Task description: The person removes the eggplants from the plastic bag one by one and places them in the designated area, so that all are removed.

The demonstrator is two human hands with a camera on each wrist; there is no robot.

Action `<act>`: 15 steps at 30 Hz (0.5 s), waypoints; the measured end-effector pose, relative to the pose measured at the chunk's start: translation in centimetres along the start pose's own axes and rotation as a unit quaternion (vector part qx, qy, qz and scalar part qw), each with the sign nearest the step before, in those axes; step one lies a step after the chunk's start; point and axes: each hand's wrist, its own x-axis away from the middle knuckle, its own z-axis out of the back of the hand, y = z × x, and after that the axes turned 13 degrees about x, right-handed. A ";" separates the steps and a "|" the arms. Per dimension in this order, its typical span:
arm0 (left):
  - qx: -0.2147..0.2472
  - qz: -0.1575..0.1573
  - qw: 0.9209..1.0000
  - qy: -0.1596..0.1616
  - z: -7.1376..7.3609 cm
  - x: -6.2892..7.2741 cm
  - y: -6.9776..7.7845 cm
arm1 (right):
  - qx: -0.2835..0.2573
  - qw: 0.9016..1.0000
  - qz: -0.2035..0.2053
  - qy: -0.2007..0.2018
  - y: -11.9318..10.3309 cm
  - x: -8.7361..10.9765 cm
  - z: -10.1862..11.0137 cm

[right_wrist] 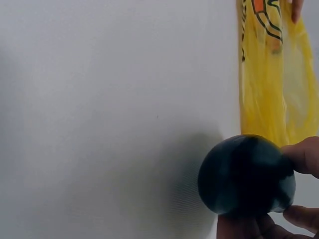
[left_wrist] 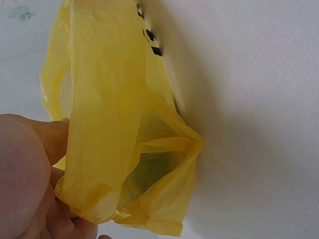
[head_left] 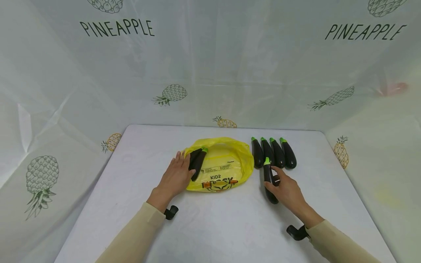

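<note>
A yellow plastic bag (head_left: 246,155) lies with its mouth open on the table, and two dark eggplants (head_left: 198,165) rest inside at its left side. My left hand (head_left: 175,174) holds the bag's left rim, its thumb over the edge beside those eggplants. In the left wrist view, the yellow film (left_wrist: 107,109) partly hides the thumb and fingers. To the bag's right, my right hand (head_left: 287,190) grips another eggplant (head_left: 268,176) around its middle, green stem pointing away. The right wrist view shows that eggplant's rounded dark end (right_wrist: 246,174) between thumb and fingers, over the table.
Several more eggplants (head_left: 289,155) lie side by side at the back right, close to the bag. They rest on a white table (head_left: 223,226). Pineapple-printed sheeting (head_left: 217,65) hangs behind the table and along both sides.
</note>
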 end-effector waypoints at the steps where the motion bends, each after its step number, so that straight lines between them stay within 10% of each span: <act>1: 0.000 0.001 1.000 0.000 0.0 0.0 0.0 | 0.003 1.000 0.000 -0.005 0.0 0.1 -0.1; 15: -0.003 0.002 1.000 -0.001 -0.1 0.0 -0.1 | 0.022 0.999 -0.006 -0.043 0.0 0.4 -0.2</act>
